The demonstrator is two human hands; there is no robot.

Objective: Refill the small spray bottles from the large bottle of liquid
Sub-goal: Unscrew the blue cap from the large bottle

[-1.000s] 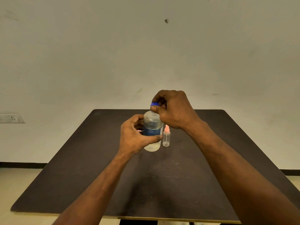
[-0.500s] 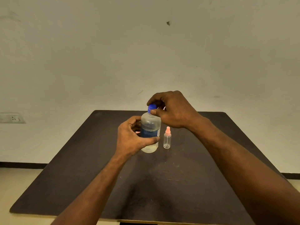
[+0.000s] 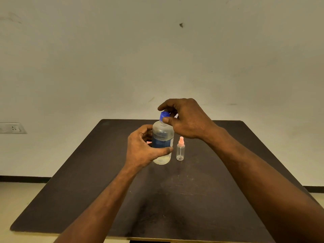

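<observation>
The dark tabletop [image 3: 201, 199] carries everything. My left hand [image 3: 142, 149] grips the big bottle [image 3: 163, 139] upright near its middle, my right hand [image 3: 187, 120] pinches its blue cap [image 3: 164, 115]. 1 small spray bottle [image 3: 180, 149] stands just right of it.

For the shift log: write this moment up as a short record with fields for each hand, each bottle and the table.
left hand: grips the body of the large bottle
right hand: fingers pinch the blue cap
large bottle: upright, blue label, pale liquid low in it
blue cap: on the bottle neck, tilted
small spray bottle: upright on the table just right of the large bottle, pink top on, looks empty, untouched
table: dark, scuffed top
</observation>
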